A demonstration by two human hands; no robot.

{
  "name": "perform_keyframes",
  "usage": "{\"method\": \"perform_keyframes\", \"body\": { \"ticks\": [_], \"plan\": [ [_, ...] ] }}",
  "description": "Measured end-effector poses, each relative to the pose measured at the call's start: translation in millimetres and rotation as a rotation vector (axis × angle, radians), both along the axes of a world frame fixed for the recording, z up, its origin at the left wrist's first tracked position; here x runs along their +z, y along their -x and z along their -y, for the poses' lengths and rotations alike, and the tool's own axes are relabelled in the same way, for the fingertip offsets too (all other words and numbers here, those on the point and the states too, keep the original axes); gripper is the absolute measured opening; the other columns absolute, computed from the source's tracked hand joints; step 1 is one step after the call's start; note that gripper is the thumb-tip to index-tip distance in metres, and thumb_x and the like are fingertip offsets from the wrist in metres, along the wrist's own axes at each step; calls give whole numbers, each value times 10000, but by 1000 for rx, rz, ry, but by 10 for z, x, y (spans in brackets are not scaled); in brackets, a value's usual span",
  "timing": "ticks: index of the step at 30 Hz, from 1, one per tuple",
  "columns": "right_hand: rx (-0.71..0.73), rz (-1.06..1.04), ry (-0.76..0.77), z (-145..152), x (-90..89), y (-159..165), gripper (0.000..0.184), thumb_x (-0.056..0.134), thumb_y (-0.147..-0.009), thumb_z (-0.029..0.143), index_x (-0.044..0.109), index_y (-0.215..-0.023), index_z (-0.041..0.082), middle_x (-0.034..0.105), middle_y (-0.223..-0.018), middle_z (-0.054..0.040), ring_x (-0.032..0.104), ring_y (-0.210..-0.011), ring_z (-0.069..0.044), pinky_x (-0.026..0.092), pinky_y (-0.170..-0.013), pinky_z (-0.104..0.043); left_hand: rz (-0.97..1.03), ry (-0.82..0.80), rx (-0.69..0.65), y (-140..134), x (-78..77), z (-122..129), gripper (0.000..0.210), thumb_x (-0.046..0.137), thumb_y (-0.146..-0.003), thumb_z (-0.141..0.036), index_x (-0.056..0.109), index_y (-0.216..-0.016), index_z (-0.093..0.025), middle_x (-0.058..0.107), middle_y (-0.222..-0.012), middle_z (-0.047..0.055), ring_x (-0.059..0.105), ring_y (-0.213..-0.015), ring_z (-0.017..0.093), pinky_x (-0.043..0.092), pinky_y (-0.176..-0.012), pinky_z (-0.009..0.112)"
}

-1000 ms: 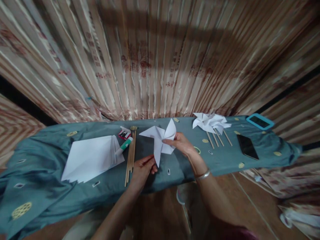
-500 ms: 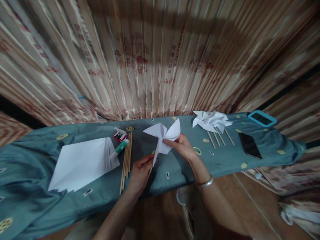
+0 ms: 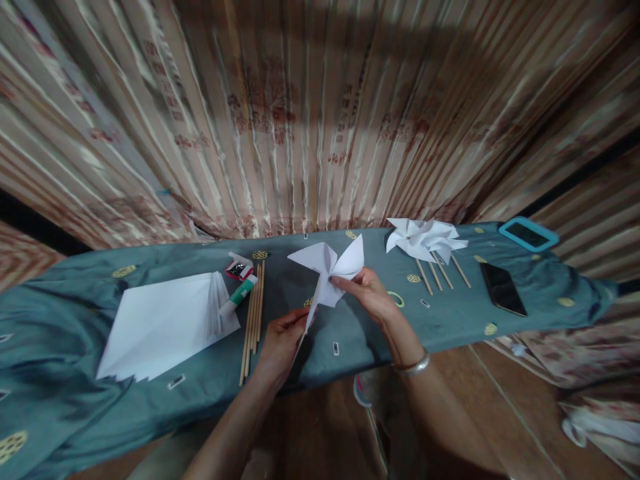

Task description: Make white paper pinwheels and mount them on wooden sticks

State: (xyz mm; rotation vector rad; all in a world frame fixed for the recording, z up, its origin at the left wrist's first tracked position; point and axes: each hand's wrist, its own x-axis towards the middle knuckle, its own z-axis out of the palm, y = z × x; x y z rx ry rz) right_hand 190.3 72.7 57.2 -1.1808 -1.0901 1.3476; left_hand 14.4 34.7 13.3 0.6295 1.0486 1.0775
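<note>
A white paper pinwheel point(image 3: 325, 270) with folded blades is held up over the middle of the cloth. My left hand point(image 3: 285, 340) is closed at its lower blade, pinching the paper tip. At the pinwheel's centre, the thumb of my right hand point(image 3: 367, 293) presses on the folded points, the other fingers being behind the paper. Left of my hands lie several thin wooden sticks point(image 3: 254, 313), side by side. A glue stick point(image 3: 240, 293) with a green label rests on the edge of a stack of white paper sheets point(image 3: 163, 320).
A small red box point(image 3: 239, 268) of dark pins stands open behind the glue stick. Finished-looking pinwheels on sticks point(image 3: 425, 239) lie at the back right. Further right are a black phone point(image 3: 503, 288) and a blue-framed device point(image 3: 529, 233). A green ring point(image 3: 397, 299) lies beside my right wrist.
Both hands keep the same hold on the pinwheel. My right hand and the pinwheel have shifted very slightly to the right; the view has moved a little too.
</note>
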Motion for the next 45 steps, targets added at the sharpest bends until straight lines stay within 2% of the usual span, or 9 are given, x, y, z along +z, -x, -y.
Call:
{"method": "perform_keyframes", "body": {
  "ticks": [5,12,17,22,26,30,40,45],
  "plan": [
    [0,-26,-1,12,4,9,381,875,-559,476,739,-785,201,768,-768,-6,661,-667,-157,519,-670,-278,47,64,19,13,75,0,374,913,-390,-283,809,-731,-171,768,-751,67,609,-658,132,458,-666,231],
    [27,-74,1,21,9,25,363,888,-535,469,748,-755,216,766,-738,-12,681,-705,-183,527,-719,-306,60,57,-32,12,85,34,378,914,-430,-299,809,-768,-165,768,-740,61,637,-670,147,484,-731,260],
    [-24,-108,-11,16,-10,63,383,911,-482,425,757,-764,215,775,-738,-10,693,-706,-191,539,-741,-323,71,77,-52,5,72,46,383,909,-431,-295,800,-767,-150,744,-676,59,638,-636,164,478,-678,276],
    [-62,-140,-19,10,-16,90,343,909,-495,390,757,-740,204,779,-749,-24,697,-700,-198,542,-731,-330,72,85,-61,-21,77,46,396,911,-424,-290,801,-778,-152,727,-646,42,616,-619,149,458,-642,254],
    [-142,-172,-72,-10,26,41,318,908,-501,359,762,-742,212,785,-779,-23,693,-711,-192,544,-745,-331,40,72,-48,-38,67,68,392,914,-428,-316,807,-771,-158,727,-665,37,566,-599,111,423,-603,222],
    [-218,-186,-99,-25,63,-42,309,903,-500,367,759,-725,212,783,-763,-32,704,-740,-209,546,-790,-359,-10,89,-49,-23,44,95,389,917,-426,-328,804,-759,-162,742,-716,58,580,-632,121,421,-598,230],
    [-180,-160,-113,-19,102,-92,395,899,-518,432,764,-821,216,790,-835,-36,715,-859,-219,525,-897,-358,31,67,-42,-4,78,64,384,926,-417,-308,789,-734,-140,720,-667,47,539,-576,84,414,-575,221],
    [-179,-116,-109,-7,93,-111,407,897,-498,500,744,-749,218,787,-843,-38,690,-791,-193,537,-839,-337,69,123,1,11,124,47,407,940,-368,-291,781,-712,-143,737,-682,48,577,-596,90,443,-601,216]
  ]
}}
